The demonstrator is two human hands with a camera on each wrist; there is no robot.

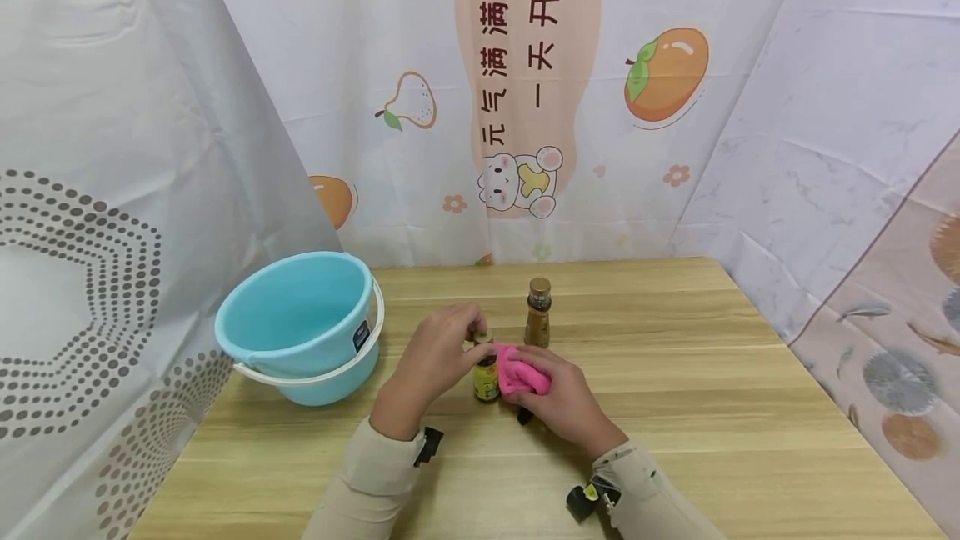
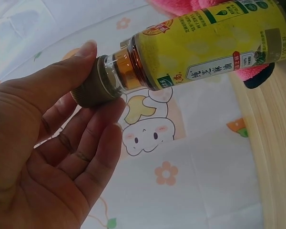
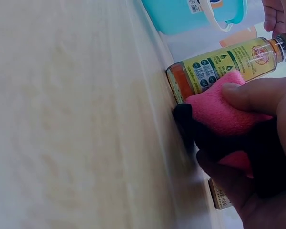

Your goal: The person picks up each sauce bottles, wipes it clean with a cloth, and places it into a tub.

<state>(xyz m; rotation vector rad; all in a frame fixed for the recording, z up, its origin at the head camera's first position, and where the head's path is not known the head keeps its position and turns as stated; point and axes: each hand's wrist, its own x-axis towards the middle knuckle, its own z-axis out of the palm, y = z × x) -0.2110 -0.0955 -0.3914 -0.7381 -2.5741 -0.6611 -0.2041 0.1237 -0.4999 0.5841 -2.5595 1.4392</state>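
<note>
A small sesame oil bottle (image 1: 486, 383) with a yellow label (image 2: 209, 43) stands upright on the table. My left hand (image 1: 438, 354) pinches its brown cap (image 2: 96, 83) between thumb and fingers. Pink cloth (image 1: 522, 375) is bunched in my right hand (image 1: 558, 398), whose thumb lies over it in the right wrist view. There the cloth (image 3: 229, 107) overlaps the lower side of the bottle (image 3: 219, 67). A black piece (image 1: 524, 415) shows just below the cloth. Behind the right hand stands a second bottle (image 1: 537, 319) with a brown cap, its lower part hidden.
A light blue bucket (image 1: 330, 394) with a white handle (image 1: 330, 375) stands at the left of the wooden table (image 1: 675, 407). Printed curtains (image 1: 420, 173) hang along the back and sides.
</note>
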